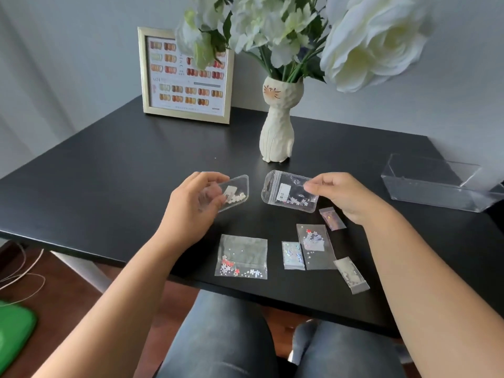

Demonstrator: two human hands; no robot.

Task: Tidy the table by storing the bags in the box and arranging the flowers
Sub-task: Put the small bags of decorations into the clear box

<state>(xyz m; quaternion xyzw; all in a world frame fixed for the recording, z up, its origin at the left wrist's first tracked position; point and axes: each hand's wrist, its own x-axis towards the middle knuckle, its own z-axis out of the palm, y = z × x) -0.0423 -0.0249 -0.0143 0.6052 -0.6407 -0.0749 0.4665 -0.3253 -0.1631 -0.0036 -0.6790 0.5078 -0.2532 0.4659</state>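
My left hand (191,197) holds a small clear bag with white flower pieces (234,193) just above the black table (109,186). My right hand (343,195) pinches a larger clear zip bag with pale flowers and a label (283,192) by its right edge. Several more small bags lie near the front edge: a square one with red and white flowers (241,256), a holographic one (292,255), a taller one (313,244), a pinkish one (331,218) and a whitish one (351,274). The clear plastic box (436,184) stands open at the right. White flowers (368,36) fill a cat-shaped vase (276,132).
A gold-framed nail colour chart (186,75) leans against the wall at the back left. My knees in grey jeans (223,336) are under the table's front edge. A green object (13,328) and cables (24,276) lie on the floor at the left.
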